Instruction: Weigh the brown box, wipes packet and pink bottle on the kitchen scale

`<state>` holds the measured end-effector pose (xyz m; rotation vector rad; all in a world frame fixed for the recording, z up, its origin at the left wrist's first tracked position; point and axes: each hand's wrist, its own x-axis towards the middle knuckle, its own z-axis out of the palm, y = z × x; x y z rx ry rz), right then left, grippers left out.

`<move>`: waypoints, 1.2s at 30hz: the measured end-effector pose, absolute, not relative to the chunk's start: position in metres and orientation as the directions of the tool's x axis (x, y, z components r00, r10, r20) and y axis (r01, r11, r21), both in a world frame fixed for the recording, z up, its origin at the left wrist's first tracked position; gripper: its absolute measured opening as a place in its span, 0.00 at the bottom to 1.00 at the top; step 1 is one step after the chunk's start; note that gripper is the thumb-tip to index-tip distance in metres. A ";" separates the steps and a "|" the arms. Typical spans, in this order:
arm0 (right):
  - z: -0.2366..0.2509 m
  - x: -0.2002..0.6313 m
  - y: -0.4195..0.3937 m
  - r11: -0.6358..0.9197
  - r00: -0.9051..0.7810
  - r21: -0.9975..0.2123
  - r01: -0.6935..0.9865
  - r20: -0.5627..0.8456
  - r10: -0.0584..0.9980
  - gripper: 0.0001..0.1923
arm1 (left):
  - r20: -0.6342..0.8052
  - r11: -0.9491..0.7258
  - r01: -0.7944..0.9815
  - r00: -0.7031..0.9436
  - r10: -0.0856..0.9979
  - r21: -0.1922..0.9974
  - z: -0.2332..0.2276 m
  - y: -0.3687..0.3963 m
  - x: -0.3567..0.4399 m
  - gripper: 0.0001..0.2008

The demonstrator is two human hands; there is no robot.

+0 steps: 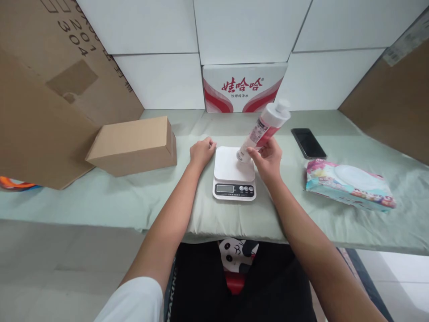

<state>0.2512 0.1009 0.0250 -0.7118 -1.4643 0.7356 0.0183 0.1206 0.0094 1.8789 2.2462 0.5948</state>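
A white and pink bottle (258, 133) with a white cap is gripped near its lower part by my right hand (268, 156). It leans to the right, its base over the right side of the white kitchen scale (229, 165); whether the base touches the platform I cannot tell. The scale's small display shows no readable digits. My left hand (202, 152) rests on the cloth just left of the scale, fingers curled closed; anything inside them is hidden.
A closed cardboard box (134, 143) sits to the left. On the right lie a black phone (308, 143) and a pack of wipes (350, 185). A red and white carton (244, 87) stands behind the scale, against white panels. Large cardboard sheets flank the green cloth (161, 192).
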 end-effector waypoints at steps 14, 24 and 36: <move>0.026 0.239 0.086 0.489 -0.330 -0.871 -0.050 0.476 0.815 0.29 | 0.145 0.108 0.921 -0.173 0.974 0.373 0.011 0.117 0.020 0.15; 0.022 0.269 0.116 0.465 -0.076 -0.880 -0.100 0.472 0.878 0.33 | 0.140 0.135 0.919 -0.199 0.970 0.371 0.008 0.122 0.018 0.15; 0.001 0.294 0.146 0.166 0.383 -0.986 0.010 0.157 0.910 0.07 | 0.122 0.148 0.932 -0.198 0.973 0.330 0.010 0.120 0.018 0.16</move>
